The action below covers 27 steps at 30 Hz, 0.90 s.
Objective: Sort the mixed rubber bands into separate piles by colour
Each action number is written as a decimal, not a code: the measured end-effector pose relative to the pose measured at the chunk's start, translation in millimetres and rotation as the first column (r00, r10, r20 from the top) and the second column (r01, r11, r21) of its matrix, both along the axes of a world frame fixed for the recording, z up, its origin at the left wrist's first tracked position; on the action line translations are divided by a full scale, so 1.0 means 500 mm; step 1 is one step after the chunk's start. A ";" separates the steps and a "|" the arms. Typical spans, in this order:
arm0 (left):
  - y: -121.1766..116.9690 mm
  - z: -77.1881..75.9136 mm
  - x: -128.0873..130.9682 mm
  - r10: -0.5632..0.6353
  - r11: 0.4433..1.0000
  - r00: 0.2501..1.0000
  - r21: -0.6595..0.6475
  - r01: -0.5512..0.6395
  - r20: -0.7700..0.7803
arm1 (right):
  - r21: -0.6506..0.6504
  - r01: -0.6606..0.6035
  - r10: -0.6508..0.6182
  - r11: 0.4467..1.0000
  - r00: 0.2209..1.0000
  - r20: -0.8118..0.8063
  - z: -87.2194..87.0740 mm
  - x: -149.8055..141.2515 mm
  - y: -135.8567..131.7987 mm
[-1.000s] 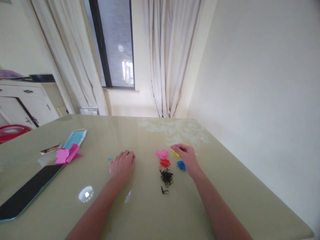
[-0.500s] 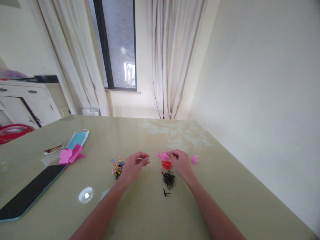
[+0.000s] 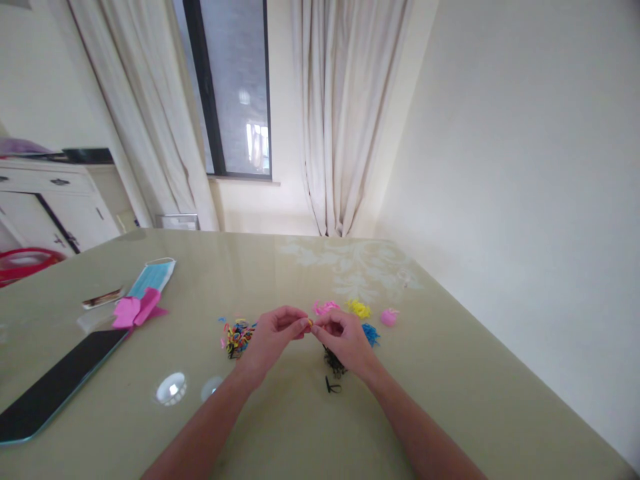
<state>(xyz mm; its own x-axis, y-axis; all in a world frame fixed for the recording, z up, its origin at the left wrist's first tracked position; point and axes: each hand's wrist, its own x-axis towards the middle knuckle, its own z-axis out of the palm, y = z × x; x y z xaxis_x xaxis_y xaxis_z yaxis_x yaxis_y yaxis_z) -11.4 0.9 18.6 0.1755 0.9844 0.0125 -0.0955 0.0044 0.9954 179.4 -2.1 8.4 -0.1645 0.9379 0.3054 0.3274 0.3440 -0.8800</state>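
Observation:
My left hand (image 3: 275, 339) is closed in a pinch around small rubber bands (image 3: 309, 323), with a bit of yellow showing at the fingertips. My right hand (image 3: 347, 341) meets it there, thumb and finger pinched on the same bands. Beside my left hand lies a pile of mixed-colour rubber bands (image 3: 237, 338), partly covered by it. Around my right hand are sorted piles: pink bands (image 3: 326, 307), yellow bands (image 3: 359, 309), blue bands (image 3: 371, 335) and black bands (image 3: 334, 363). The red pile is hidden behind that hand.
A pink ball-like item (image 3: 389, 317) sits right of the piles, and a few loose black bands (image 3: 333, 387) lie nearer me. To the left are a black-topped flat slab (image 3: 60, 383), a pink folded piece (image 3: 137, 310) and a blue face mask (image 3: 153, 278).
My right hand has moved left and down from the pink and yellow piles to meet my left hand's fingertips. The yellow and blue piles now show; the red one is covered.

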 end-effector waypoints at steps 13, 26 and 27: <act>-0.009 0.013 -0.006 -0.071 0.995 0.994 0.061 0.076 -0.081 | 0.002 -0.026 0.026 1.000 0.984 -0.177 0.027 0.003 -0.014; 0.015 -0.019 -0.112 0.246 0.969 -0.030 0.244 0.041 -0.969 | -0.009 -0.150 0.126 0.989 0.859 -0.496 0.073 0.067 -0.036; 0.017 -0.020 -0.112 0.238 0.971 -0.023 0.237 0.041 -0.971 | -0.004 -0.152 0.130 0.988 0.858 -0.497 0.074 0.067 -0.037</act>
<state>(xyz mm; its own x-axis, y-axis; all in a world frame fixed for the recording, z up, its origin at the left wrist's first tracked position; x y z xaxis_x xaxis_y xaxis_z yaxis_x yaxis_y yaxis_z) -67.6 9.4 8.5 0.0488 0.9969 0.0623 0.9967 -0.0526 0.0619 212.9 -20.5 45.5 -0.1340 0.9298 0.3428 -0.2037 0.3127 -0.9278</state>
